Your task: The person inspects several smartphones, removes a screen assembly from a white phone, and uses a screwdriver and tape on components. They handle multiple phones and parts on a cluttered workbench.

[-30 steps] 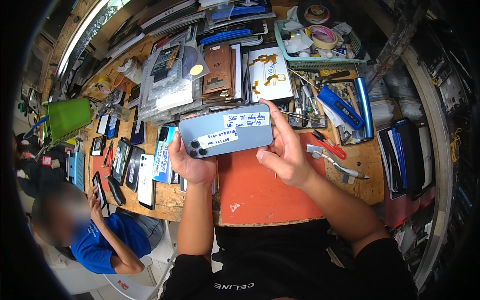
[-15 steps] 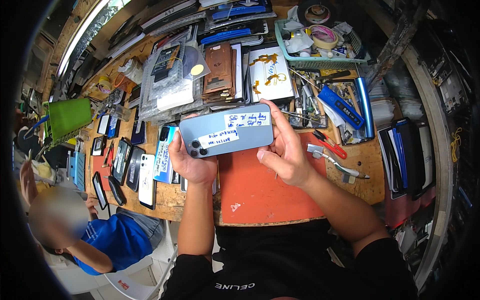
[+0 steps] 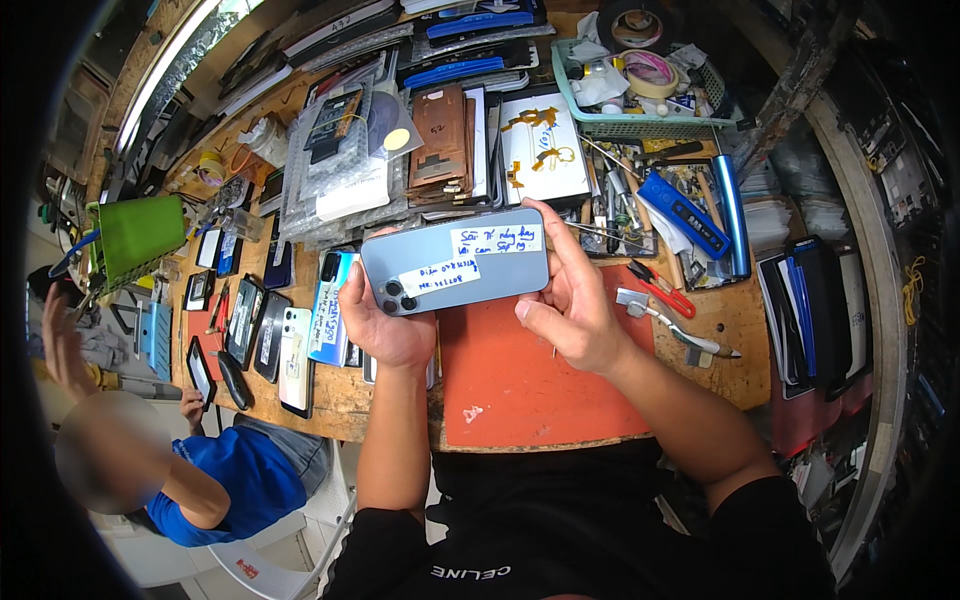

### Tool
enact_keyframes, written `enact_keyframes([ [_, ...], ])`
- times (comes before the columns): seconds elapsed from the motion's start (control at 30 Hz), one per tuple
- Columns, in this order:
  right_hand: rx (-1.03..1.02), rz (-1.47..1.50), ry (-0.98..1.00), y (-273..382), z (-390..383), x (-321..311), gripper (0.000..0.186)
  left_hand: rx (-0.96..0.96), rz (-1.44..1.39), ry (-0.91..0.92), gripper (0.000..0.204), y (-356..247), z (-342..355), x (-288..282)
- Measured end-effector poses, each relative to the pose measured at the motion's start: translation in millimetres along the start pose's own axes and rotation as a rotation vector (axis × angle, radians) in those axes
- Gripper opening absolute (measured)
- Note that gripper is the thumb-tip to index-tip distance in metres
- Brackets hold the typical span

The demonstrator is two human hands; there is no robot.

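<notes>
A blue-grey smartphone (image 3: 420, 255) is held level, its back toward me, above the far part of a red work mat (image 3: 545, 380). Two handwritten paper labels are stuck on its back, beside the camera lenses at its left end. My left hand (image 3: 385, 325) grips that left end, the thumb at its edge. Around the right end my right hand (image 3: 575, 305) is closed, with a finger along the upper corner and the thumb near the lower one. The phone's screen side is hidden.
Several phones, one white (image 3: 295, 360), lie left of the mat. Behind stand stacked phone parts (image 3: 440, 140) and a green basket (image 3: 650, 125) of tapes. Red-handled pliers (image 3: 665, 290), a brush (image 3: 690, 335) and a blue device (image 3: 683, 212) lie right. A co-worker in a blue shirt (image 3: 240, 485) sits at left.
My hands and the phone stay almost still. The co-worker at left has raised one hand, and the other hand has come to the edge of a phone on the bench.
</notes>
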State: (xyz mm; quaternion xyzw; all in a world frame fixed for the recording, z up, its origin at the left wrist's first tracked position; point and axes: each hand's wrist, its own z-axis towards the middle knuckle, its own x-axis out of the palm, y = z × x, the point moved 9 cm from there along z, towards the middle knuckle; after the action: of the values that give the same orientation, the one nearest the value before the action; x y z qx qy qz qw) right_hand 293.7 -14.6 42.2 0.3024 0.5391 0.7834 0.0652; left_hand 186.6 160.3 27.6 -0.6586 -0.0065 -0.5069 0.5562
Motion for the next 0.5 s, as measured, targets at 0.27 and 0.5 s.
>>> enact_keyframes([
  [0.27, 0.044, -0.019, -0.052, -4.2, -0.3, -1.1, 0.085, -0.004, -0.013, 0.035, 0.064, 0.5, 1.5, -3.0],
  [0.5, 0.05, -0.025, -0.112, -13.8, 0.5, -7.2, 0.059, -0.012, -0.042, 0.018, 0.067, 2.8, 1.4, -0.9],
])
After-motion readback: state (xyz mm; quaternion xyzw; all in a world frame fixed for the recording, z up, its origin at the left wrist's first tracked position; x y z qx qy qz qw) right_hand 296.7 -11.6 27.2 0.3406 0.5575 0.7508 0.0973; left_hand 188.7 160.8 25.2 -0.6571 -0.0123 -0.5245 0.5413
